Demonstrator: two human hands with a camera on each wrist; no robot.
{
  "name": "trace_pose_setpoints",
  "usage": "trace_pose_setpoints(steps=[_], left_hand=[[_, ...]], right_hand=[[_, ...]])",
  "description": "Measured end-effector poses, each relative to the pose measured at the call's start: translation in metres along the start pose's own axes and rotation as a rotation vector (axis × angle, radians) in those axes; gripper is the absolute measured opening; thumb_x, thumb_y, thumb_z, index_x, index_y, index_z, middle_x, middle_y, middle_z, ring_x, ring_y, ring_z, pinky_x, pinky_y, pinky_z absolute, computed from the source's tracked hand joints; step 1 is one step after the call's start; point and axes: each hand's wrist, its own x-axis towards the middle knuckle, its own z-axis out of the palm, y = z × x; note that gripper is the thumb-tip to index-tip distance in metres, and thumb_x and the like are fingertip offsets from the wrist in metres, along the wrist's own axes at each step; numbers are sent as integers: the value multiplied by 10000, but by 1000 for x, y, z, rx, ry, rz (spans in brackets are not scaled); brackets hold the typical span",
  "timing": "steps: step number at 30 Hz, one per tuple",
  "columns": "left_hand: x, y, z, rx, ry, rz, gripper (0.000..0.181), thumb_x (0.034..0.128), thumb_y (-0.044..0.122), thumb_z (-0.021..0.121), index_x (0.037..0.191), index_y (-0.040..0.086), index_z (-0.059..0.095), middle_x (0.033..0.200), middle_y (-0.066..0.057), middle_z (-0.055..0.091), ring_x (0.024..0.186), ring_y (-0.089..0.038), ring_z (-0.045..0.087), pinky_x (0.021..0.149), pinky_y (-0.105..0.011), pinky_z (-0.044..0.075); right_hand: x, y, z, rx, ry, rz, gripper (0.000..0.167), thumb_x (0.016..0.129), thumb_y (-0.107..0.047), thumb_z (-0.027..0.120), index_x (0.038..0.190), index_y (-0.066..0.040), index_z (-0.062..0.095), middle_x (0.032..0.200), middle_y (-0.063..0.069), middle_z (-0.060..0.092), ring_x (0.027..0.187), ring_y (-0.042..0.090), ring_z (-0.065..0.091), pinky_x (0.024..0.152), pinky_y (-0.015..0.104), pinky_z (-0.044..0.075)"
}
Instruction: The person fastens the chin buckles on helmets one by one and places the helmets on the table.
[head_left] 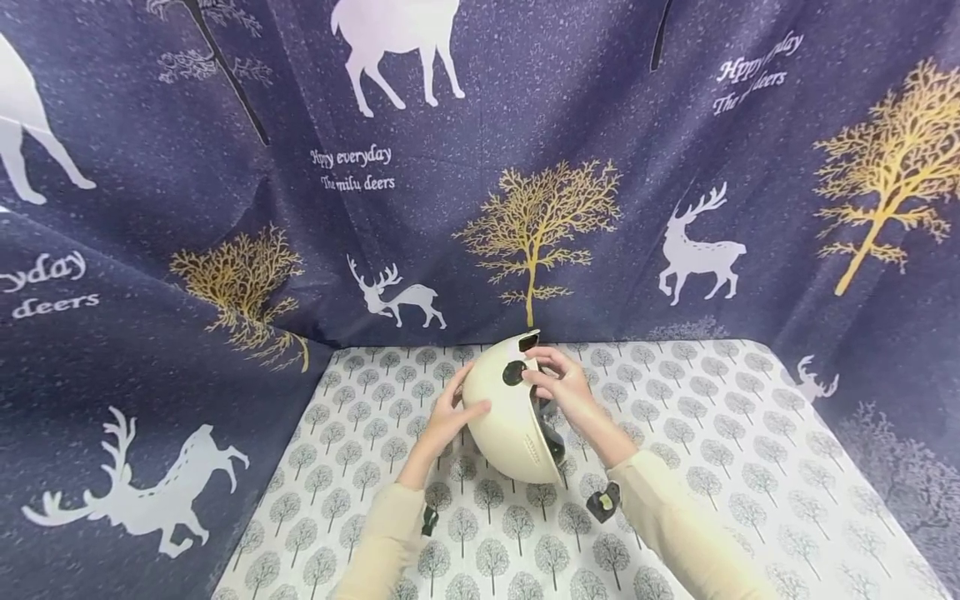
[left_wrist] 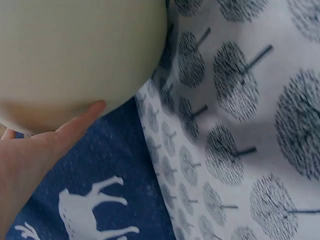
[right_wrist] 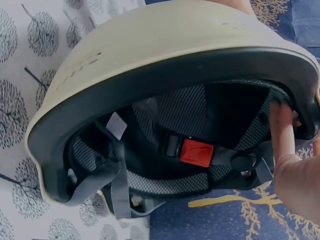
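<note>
A cream helmet [head_left: 498, 421] is tilted on its side, its opening toward the right. My left hand [head_left: 452, 412] holds the rounded shell from the left, thumb on the outside; in the left wrist view its other fingers are mostly hidden. At the rim, my right hand [head_left: 558, 383] grips the edge beside a black round disc [head_left: 514, 372], with fingers reaching inside the opening. The right wrist view shows the dark padded lining [right_wrist: 190, 110], a red buckle [right_wrist: 196, 152] and grey straps [right_wrist: 120, 175] within.
The helmet is over a table covered in white tree-print cloth [head_left: 675, 433]. Behind and to the left hangs a dark blue curtain [head_left: 420, 208] with deer and gold trees. A small dark device [head_left: 603, 502] sits by the right wrist.
</note>
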Motion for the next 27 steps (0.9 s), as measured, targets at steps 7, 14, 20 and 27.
trace_pose_setpoints(steps=[7,14,20,27], left_hand=[[-1,7,-13,-39,-49,-22,766,910,133,655,1556,147,244,1630,-158,167,1465,-467,228,1154,-591,303],[-2,45,-14,1,-50,-9,780,875,131,688,1542,115,283,1597,-178,257,1443,-452,282,1117,-596,362],[-2,56,-10,50,-57,4,776,877,138,690,1542,131,289,1594,-165,280,1452,-434,267,1140,-618,315],[8,44,-1,95,-45,46,812,859,192,728,1541,138,292,1630,-125,211,1488,-395,218,1160,-646,247]], right_hand=[[-2,1,-2,231,28,32,325,893,-57,639,1209,-103,576,1118,-9,503,783,24,532,680,188,532],[-1,2,-7,377,4,17,319,909,25,573,1200,-106,559,952,-34,446,581,11,382,555,123,404],[-1,2,-18,332,-32,19,429,918,3,556,1336,-26,461,1013,-52,511,708,20,517,651,136,484],[-3,6,-34,227,-59,-20,375,917,-31,568,1286,-53,510,1047,-61,564,804,33,602,685,171,545]])
